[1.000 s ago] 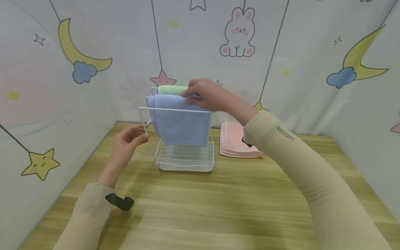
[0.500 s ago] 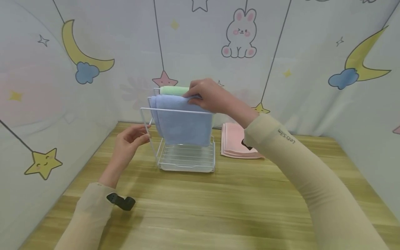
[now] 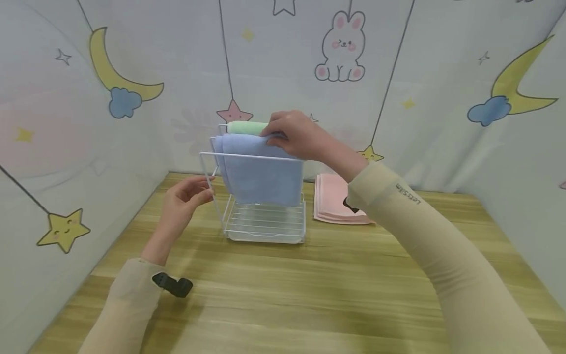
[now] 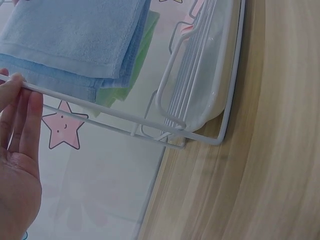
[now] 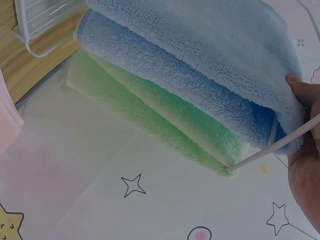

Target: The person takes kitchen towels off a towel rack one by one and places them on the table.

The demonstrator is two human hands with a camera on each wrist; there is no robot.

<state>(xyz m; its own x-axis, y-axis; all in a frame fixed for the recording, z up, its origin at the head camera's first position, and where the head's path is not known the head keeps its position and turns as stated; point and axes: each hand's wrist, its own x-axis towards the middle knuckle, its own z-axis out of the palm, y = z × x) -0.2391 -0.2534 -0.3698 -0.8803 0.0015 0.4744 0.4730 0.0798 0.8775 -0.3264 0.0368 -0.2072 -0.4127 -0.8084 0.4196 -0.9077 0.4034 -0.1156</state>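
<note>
A white wire rack (image 3: 252, 156) stands on the table with a blue towel (image 3: 265, 179) draped over one of its upper bars. Behind it hangs a green towel (image 3: 245, 128), mostly hidden by the blue one in the head view. My right hand (image 3: 298, 135) pinches the top fold of the blue towel near its right end. Lower on the left, my left hand (image 3: 183, 201) grips the rack's left upright between thumb and fingers. In the right wrist view the blue towel (image 5: 200, 65) hangs in two layers beside the green towel (image 5: 160, 120).
Folded pink towels (image 3: 331, 196) lie stacked right of the rack, partly behind the right sleeve. A shallow clear tray (image 3: 265, 238) forms the rack's base. Patterned curtain walls (image 3: 274, 64) enclose the wooden table (image 3: 283, 295) at the back and sides.
The head view has shifted slightly, moving everything a little to the right in it. Both hands keep the same hold on the towel and the rack.
</note>
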